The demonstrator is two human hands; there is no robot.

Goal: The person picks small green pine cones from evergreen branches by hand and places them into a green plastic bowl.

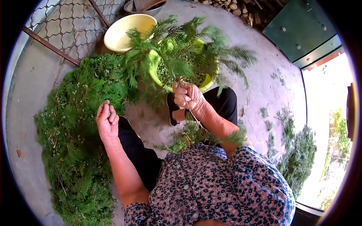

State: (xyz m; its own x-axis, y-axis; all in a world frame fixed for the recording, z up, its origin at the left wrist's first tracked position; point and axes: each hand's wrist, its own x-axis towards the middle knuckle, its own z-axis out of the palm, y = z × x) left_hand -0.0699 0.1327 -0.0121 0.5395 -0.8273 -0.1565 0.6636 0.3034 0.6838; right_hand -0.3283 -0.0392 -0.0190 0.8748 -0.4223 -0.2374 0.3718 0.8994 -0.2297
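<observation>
My right hand (187,95) is closed around the woody stem of a leafy evergreen branch (179,67). Its feathery green sprays spread over a yellow-green basin (154,69), and some tips are blurred. Small round green berries (163,72) lie inside that basin, partly covered by the foliage. The stem's lower end runs back along my right forearm. My left hand (108,121) is raised at the right side of a big heap of cut evergreen branches (81,139), fingers curled in toward the thumb. Whether anything small sits between those fingertips is hidden.
A pale yellow basin (117,37) stands behind the heap, near a metal bowl (154,10). Wire mesh (64,28) leans at the far left. Stacked firewood (235,9) and a green metal cabinet (298,28) are at the back right. More cut greenery (301,152) lies by the doorway.
</observation>
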